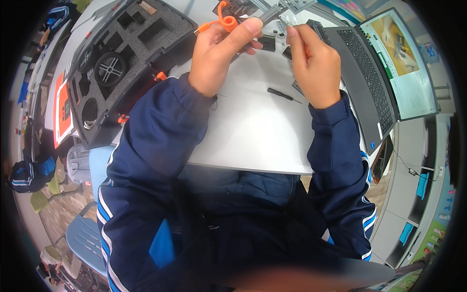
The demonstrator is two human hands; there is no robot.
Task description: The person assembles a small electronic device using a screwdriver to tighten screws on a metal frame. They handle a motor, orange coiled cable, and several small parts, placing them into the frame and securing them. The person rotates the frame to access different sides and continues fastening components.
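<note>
My left hand [216, 56] is raised over the far part of the table, its thumb stretched over curled fingers. Whatever it grips is mostly covered by the thumb and palm. An orange coiled cable [228, 22] shows right behind it, and a silver metal frame [279, 9] reaches away beyond the fingertips. To the right, my right hand [318, 65] pinches thumb and forefinger together near the frame. Something tiny is at those fingertips, too small to name, and a bit of orange shows inside the curled fingers. A small black screwdriver [280, 92] lies between my forearms.
At left stands an open black case [170, 53] with grey foam cut-outs and black spoked wheels [111, 69]. An open laptop [362, 73] sits at right. Small dark parts [266, 43] lie on the white table [248, 131]. A blue chair [87, 238] is at lower left.
</note>
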